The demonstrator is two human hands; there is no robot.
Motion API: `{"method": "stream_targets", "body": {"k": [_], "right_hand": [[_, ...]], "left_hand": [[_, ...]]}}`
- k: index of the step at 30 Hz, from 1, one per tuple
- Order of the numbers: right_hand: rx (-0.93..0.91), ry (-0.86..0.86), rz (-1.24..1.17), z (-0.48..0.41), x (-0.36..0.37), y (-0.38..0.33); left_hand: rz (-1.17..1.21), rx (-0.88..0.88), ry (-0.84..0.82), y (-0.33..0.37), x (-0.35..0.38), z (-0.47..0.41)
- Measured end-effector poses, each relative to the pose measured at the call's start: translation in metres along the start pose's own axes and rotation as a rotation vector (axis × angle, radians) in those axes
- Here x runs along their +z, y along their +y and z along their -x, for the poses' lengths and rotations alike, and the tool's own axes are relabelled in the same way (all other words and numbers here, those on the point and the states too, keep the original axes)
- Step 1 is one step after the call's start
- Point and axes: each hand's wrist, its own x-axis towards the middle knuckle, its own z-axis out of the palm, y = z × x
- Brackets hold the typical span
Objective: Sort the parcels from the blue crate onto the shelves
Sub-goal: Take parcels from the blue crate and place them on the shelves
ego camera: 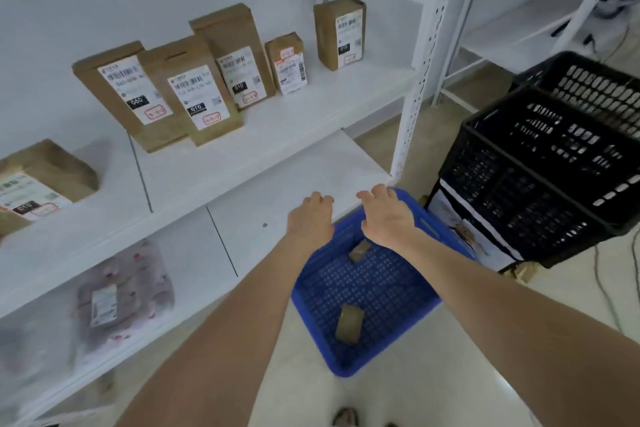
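Head view: left hand [311, 218], right hand [386, 218] over blue crate [346, 371]; grip loosely curled, holding nothing.

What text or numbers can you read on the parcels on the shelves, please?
"060": black tag on the leftmost standing parcel
"010": black tag on the second parcel
"010": third parcel
"010": rightmost parcel
"010": lying parcel at far left
Small fourth parcel, barcodes, red stamps: too blurred to read.
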Motion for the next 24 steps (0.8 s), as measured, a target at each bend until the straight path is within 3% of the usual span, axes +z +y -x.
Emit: {"method": "stream_targets", "body": {"k": [13,18,24], "right_hand": [[0.046,-0.318,-0.027,-0.156,0.149,0.13],[-0.007,-0.447,-0.012,-0.222,0.238,0.179],[-0.027,-0.521,-0.056,-0.297,0.364,0.222]], "left_hand": [[0.195,-0.139,-0.287,0.034,0.184,-0.154],[0.247,-0.257,-0.39,0.045,0.27,-0.206],[0.515,-0.457,-0.433,0.041,0.41,-0.267]]}}
